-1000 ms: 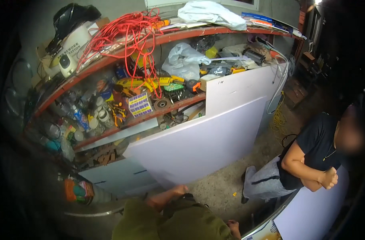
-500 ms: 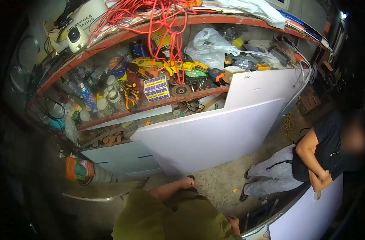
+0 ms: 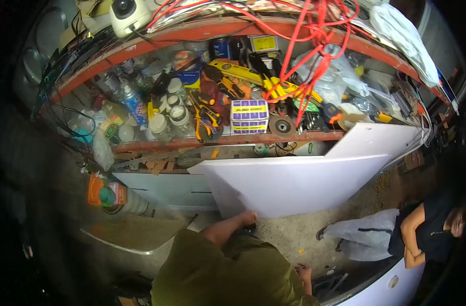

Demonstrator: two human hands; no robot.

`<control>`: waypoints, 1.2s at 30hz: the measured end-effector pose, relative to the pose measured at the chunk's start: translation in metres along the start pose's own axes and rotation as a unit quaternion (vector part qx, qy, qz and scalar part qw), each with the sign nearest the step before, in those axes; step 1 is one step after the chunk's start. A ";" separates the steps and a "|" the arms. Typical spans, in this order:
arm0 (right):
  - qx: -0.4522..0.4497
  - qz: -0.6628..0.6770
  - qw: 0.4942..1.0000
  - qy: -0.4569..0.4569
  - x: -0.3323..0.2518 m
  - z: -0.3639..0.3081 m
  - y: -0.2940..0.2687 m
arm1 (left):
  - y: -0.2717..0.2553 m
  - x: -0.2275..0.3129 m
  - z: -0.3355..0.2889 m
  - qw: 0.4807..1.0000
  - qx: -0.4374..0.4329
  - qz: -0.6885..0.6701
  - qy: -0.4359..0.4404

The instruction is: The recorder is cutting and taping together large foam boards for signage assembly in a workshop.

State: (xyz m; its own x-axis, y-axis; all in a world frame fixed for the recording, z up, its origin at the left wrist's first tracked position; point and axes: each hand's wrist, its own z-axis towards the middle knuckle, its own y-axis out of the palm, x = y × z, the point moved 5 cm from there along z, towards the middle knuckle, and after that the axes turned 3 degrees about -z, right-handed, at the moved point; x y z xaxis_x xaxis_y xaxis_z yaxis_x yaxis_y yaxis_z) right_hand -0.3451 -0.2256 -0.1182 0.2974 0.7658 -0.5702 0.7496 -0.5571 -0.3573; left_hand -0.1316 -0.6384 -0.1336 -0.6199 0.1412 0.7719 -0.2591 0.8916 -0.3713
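My left hand [image 3: 249, 218] hangs in front of my body, its fingers curled in loosely with nothing seen in them. It is nearest to the lower edge of a large white panel [image 3: 294, 183] leaning against the shelf; from here the two look close, but I cannot tell if they touch. My right hand [image 3: 304, 272] hangs low at my right side, its fingers slightly bent and apart, holding nothing that shows. On the shelf ahead stand a white, purple and yellow box [image 3: 249, 116], a grinding disc [image 3: 282, 126] and orange-handled pliers [image 3: 208, 122].
A red-edged shelf [image 3: 192, 145] holds jars, a spray can [image 3: 135, 104], a yellow spirit level [image 3: 238, 72] and plastic bags. Tangled red cable [image 3: 314, 38] hangs over it. A person [image 3: 421, 229] with folded arms stands at the right. Another white panel [image 3: 391, 281] lies low right.
My view has turned and drawn nearer to the shelf, so its contents look larger and farther right. My left hand has come slightly up and right in view, my right hand slightly up.
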 end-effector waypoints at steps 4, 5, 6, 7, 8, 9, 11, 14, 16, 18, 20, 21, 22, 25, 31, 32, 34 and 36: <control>-0.047 -0.052 0.997 -0.030 -0.050 0.000 0.020 | -0.013 -0.026 -0.001 0.998 0.051 -0.031 0.004; -0.053 -0.082 0.994 -0.048 -0.059 0.000 0.024 | -0.015 -0.030 -0.002 0.998 0.048 -0.036 0.006; -0.055 -0.083 0.994 -0.047 -0.066 0.000 0.026 | -0.017 -0.033 -0.003 0.998 0.046 -0.040 0.008; -0.055 -0.100 0.992 -0.049 -0.071 0.001 0.027 | -0.018 -0.036 -0.004 0.998 0.047 -0.041 0.006; -0.056 -0.117 0.990 -0.051 -0.077 0.001 0.028 | -0.018 -0.042 -0.006 0.997 0.034 -0.065 -0.024; -0.058 -0.118 0.990 -0.052 -0.081 0.002 0.029 | -0.018 -0.047 -0.008 0.994 0.021 -0.089 -0.054; -0.067 -0.130 0.988 -0.056 -0.086 0.005 0.025 | -0.022 -0.050 -0.011 0.995 0.019 -0.080 -0.049; -0.057 -0.113 0.991 -0.045 -0.083 0.016 0.018 | -0.029 -0.035 -0.017 0.994 0.007 -0.070 -0.082; -0.052 -0.105 0.992 -0.039 -0.080 0.022 0.013 | -0.032 -0.034 -0.015 0.990 0.004 -0.068 -0.125; -0.040 -0.098 0.994 -0.040 -0.078 0.026 0.006 | -0.026 -0.033 -0.006 0.997 0.001 -0.056 -0.056; -0.039 -0.074 0.996 -0.019 -0.074 0.035 0.002 | -0.031 -0.020 -0.001 0.999 0.001 -0.040 -0.034; -0.037 -0.074 0.996 -0.019 -0.071 0.036 0.000 | -0.033 -0.013 0.001 1.000 0.003 -0.024 -0.011; -0.038 -0.094 0.995 -0.017 -0.077 0.029 0.005 | -0.034 -0.006 0.002 1.000 0.002 -0.022 -0.010; -0.045 -0.123 0.991 -0.038 -0.073 0.027 0.005 | -0.035 0.013 0.009 0.999 -0.002 0.039 -0.023; -0.017 -0.077 0.996 -0.031 -0.055 0.037 0.014 | -0.033 0.023 0.007 0.992 0.025 -0.099 0.077; -0.018 -0.065 0.997 -0.044 -0.052 0.042 0.014 | -0.031 0.018 0.009 0.992 0.003 -0.097 0.075; -0.023 -0.109 0.991 -0.073 -0.076 0.039 0.018 | -0.035 0.005 0.000 0.998 -0.009 0.025 0.048; -0.003 -0.085 0.994 -0.066 -0.086 0.036 0.020 | -0.030 -0.012 -0.008 0.999 -0.049 0.006 0.002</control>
State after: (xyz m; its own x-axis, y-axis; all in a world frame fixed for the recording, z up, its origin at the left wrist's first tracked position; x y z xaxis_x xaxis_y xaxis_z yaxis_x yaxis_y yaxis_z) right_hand -0.3768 -0.3147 -0.1028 0.0870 0.7997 -0.5941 0.7864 -0.4212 -0.4519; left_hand -0.1107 -0.6636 -0.1279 -0.6203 0.1537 0.7692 -0.1772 0.9278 -0.3283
